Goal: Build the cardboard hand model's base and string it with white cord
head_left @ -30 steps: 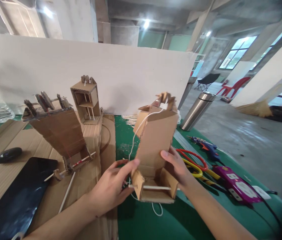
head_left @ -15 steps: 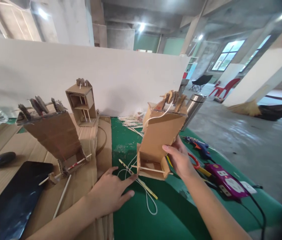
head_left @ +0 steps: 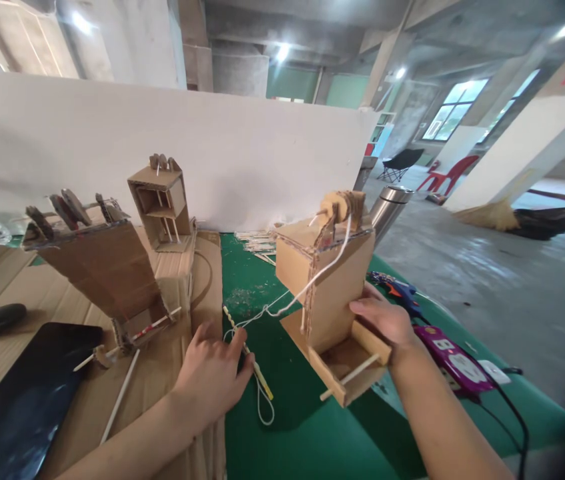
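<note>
Over a green counter (head_left: 302,443), the right hand (head_left: 385,320) grips a cardboard model (head_left: 337,300) by its side — to steady it, I think — while the left hand (head_left: 215,373) pinches a stick (head_left: 263,384) tied up with white string (head_left: 347,243) leading from the model's top roller (head_left: 337,200).

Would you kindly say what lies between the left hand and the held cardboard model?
The head view shows white string, a thin stick and green tabletop there.

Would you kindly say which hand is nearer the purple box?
Right: the right hand is just left of the purple box; the left hand is farther left, by the yellow stick.
</note>
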